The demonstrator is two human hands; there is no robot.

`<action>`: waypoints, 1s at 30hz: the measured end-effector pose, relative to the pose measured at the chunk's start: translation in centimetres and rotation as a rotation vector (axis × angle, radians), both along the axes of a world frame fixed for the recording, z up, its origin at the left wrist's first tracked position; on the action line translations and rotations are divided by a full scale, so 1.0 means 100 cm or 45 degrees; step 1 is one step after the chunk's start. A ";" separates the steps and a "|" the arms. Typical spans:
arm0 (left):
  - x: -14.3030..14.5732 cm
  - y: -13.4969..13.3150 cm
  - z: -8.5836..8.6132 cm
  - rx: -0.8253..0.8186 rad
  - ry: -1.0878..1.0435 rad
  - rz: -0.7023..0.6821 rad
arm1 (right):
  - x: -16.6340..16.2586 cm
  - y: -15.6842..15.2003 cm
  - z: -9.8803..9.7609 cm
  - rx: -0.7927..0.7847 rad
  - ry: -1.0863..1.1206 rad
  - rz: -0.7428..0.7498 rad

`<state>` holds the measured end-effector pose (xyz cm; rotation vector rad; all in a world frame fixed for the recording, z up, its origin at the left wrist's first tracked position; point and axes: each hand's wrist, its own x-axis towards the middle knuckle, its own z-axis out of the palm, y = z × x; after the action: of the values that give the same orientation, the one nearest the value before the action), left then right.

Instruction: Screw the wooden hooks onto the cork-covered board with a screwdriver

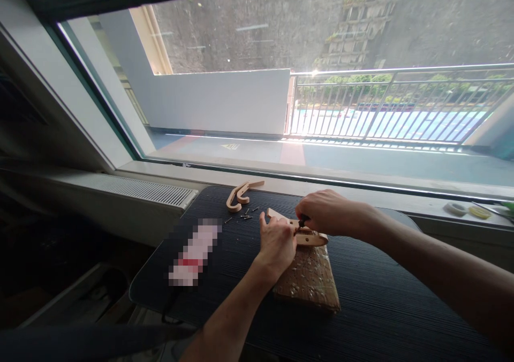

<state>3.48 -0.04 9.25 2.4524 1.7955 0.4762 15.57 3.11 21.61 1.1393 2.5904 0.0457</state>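
My right hand [327, 213] is closed around the dark handle of a screwdriver [304, 220], its tip pointing down at the wood. My left hand [278, 241] grips a pale wooden hook piece [311, 240] with drilled holes, pressing it against a brown, plastic-wrapped block [311, 281]. The fingers of that hand partly hide the wood and the screwdriver's tip. Beyond the left hand, several small screws [246, 216] lie scattered on the black table [373, 292]. Behind them rest curved wooden hooks [235, 197].
A blurred-out pinkish item [196, 252] lies on the table's left side. The far table edge meets a window sill [277, 186], where a roll of tape [456, 209] sits at right. A white vented radiator cover [148, 188] stands left of the table.
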 end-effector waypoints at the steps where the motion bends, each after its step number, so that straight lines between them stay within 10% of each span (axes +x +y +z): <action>1: 0.000 0.000 0.000 -0.011 0.000 0.000 | 0.000 0.000 -0.001 0.004 0.004 0.004; 30: 0.000 0.009 -0.007 0.051 -0.021 -0.024 | -0.009 0.001 0.001 -0.050 0.027 0.052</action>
<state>3.52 0.90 8.51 2.4820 1.7721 0.5344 14.70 3.18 21.67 1.0795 2.6213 -0.0080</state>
